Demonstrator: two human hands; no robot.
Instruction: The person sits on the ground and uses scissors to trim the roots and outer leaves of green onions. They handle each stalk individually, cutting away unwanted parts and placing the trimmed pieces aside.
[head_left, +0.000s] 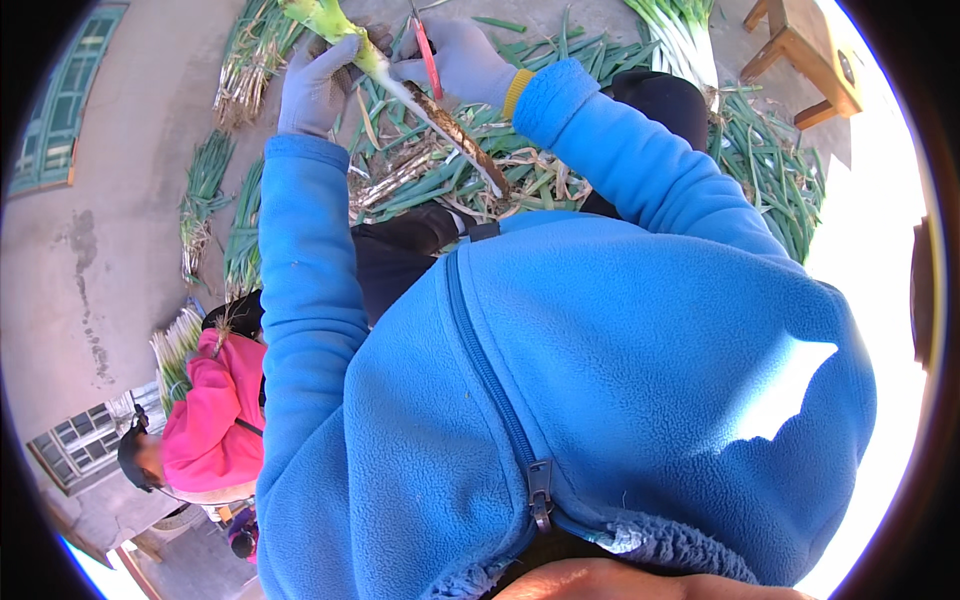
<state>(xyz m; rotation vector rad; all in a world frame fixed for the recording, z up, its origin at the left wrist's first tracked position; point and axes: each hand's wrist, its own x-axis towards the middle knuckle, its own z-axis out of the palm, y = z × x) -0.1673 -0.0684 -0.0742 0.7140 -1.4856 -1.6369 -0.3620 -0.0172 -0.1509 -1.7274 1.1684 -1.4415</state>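
In the head view, my left hand, in a grey work glove, grips a large green onion around its green upper part. The stalk slants down to the right. Its lower half is white with a brown, soil-stained outer layer along one side. My right hand, gloved in grey with a yellow cuff, is close to the middle of the stalk and holds a slim red-handled tool. The tool's top end runs toward the picture's upper rim. Whether the right fingertips also touch the stalk cannot be made out.
Cut green leaves and dry husks litter the ground before me. Green onion bundles lie along the left wall, and pale-stemmed onions at upper right. A wooden stool stands far right. A person in pink sits at left.
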